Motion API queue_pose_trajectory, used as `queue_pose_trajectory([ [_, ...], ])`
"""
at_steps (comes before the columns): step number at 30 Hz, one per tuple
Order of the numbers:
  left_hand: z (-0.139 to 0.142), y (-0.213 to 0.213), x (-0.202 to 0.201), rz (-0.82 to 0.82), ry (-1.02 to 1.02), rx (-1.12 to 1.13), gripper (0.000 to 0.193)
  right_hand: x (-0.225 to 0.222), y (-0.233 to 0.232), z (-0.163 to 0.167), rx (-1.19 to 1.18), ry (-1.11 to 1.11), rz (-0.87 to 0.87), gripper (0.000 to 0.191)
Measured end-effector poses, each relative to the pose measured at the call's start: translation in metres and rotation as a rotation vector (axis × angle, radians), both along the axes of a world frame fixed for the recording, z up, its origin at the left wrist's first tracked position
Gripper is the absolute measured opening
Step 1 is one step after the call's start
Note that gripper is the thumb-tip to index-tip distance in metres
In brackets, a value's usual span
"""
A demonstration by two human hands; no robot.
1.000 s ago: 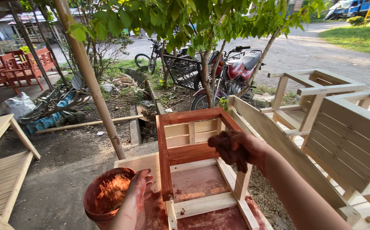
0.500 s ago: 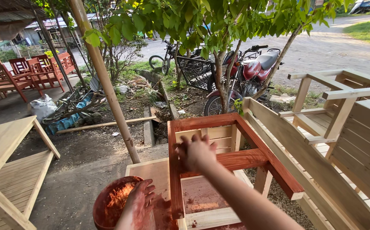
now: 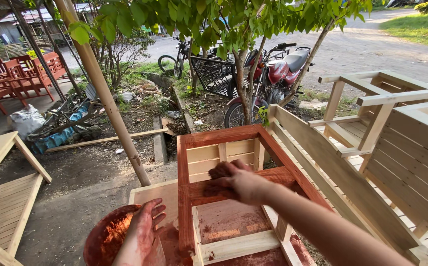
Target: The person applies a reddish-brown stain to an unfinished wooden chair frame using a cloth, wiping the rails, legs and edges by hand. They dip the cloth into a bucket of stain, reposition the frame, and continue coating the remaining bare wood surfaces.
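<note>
Red-stained wooden chair frame (image 3: 233,162) of pale slatted timber stood just in front of the person, its upper rails already coloured and the lower slats bare. The right hand (image 3: 238,181) lay pressed on the cross rail, fingers together over a dark, stain-soaked rag (image 3: 220,173). The left hand (image 3: 144,231), red with stain, rested with fingers loosely spread on the rim of the round reddish-brown bowl of stain (image 3: 106,241).

Doing it well would probably mean wiping along the grain with even pressure and catching the rail's edges and underside. The bowl's near side and the frame's legs were cut off below, and the rag's shape was hard to make out under the fingers.
</note>
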State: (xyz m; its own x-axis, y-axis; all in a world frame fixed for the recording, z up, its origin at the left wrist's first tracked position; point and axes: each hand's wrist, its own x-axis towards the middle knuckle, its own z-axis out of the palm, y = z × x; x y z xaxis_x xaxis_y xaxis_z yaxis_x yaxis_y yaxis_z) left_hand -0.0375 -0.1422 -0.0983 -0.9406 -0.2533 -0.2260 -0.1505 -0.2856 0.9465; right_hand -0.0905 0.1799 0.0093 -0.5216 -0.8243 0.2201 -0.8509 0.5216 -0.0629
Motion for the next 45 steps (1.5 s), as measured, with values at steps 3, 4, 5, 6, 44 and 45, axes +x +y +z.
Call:
queue_pose_trajectory([
  [3, -0.003, -0.004, 0.004, -0.025, 0.065, 0.032, 0.057, -0.012, 0.039, 0.003, 0.081, -0.076, -0.085, 0.046],
  [4, -0.003, -0.004, 0.003, -0.018, 0.054, 0.031, 0.057, -0.014, 0.053, 0.003, 0.107, -0.106, -0.136, 0.048],
  [5, -0.003, -0.004, 0.003, -0.011, 0.045, 0.028, 0.058, -0.017, 0.066, 0.003, 0.088, -0.092, -0.120, 0.047],
  [6, -0.003, -0.004, 0.003, -0.003, 0.036, 0.026, 0.058, -0.021, 0.076, 0.004, 0.069, -0.077, -0.105, 0.046],
  [44, 0.009, 0.009, -0.010, 0.039, -0.055, -0.039, 0.055, -0.085, 0.177, -0.023, -0.069, -0.139, -0.646, 0.036],
  [45, 0.009, 0.010, -0.010, 0.044, -0.066, -0.026, 0.054, -0.085, 0.183, -0.024, -0.081, -0.172, -0.623, 0.035],
])
